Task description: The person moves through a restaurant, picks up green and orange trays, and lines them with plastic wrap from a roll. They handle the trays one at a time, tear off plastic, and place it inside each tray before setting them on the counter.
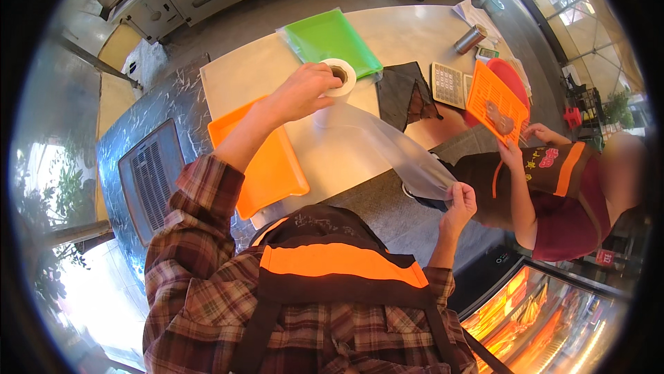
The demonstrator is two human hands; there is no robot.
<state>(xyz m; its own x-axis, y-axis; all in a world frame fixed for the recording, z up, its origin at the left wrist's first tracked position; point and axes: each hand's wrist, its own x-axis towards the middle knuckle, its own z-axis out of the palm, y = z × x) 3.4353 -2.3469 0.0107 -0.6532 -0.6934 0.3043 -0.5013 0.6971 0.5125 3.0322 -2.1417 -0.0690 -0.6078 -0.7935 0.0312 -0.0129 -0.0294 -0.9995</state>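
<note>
A roll of clear plastic film (pixel 344 69) stands on its end on the table. My left hand (pixel 306 89) grips its top from the side, fingertips at the cardboard core. From the roll a loose sheet of film (pixel 402 148) stretches out past the table's edge. Its far end is pinched between the thumb and fingers of my right hand (pixel 460 207). Under my left forearm lies an orange plastic tray (pixel 272 166). A green tray (pixel 332 42) with clear plastic over it sits just behind the roll.
The pale table (pixel 321 161) holds a calculator (pixel 447 85), a dark cloth (pixel 404 91) and a metal cup (pixel 470 39). At the right, a person (pixel 555 192) holds an orange slotted tray (pixel 498 99) with a brown item on it. A lit glass display case (pixel 539 317) stands at lower right.
</note>
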